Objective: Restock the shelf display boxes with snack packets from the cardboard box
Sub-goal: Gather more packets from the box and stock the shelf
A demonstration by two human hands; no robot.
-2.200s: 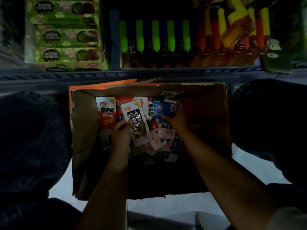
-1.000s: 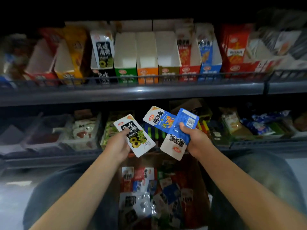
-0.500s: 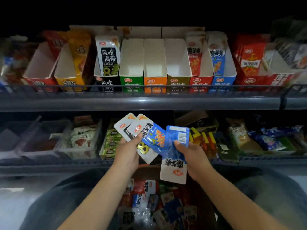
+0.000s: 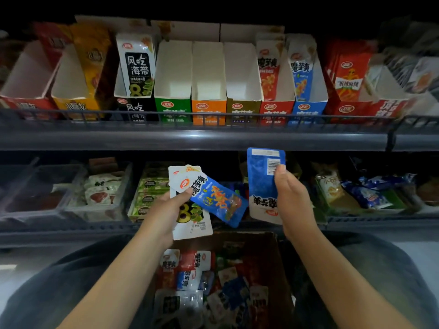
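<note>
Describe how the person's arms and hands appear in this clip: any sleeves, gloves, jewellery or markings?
Both forearms are bare as far as the frame's lower edge, with no sleeves in view. The left hand and right hand wear no gloves; no rings, watch or wristband show. Dim lighting hides finer marks. Dark denim-like trousers cover the knees beside them.

Display boxes (image 4: 209,91) stand in a row on the upper shelf, open tops tilted forward; the green, orange and brown ones show white, empty interiors. The black, red and blue boxes each hold upright packets. Cardboard box (image 4: 278,257) sits below, open, filled with loose mixed snack packets (image 4: 197,281). One blue packet (image 4: 262,184) is held upright, barcode side out; a blue-and-white packet (image 4: 213,198) overlaps a white packet (image 4: 192,222).
</note>
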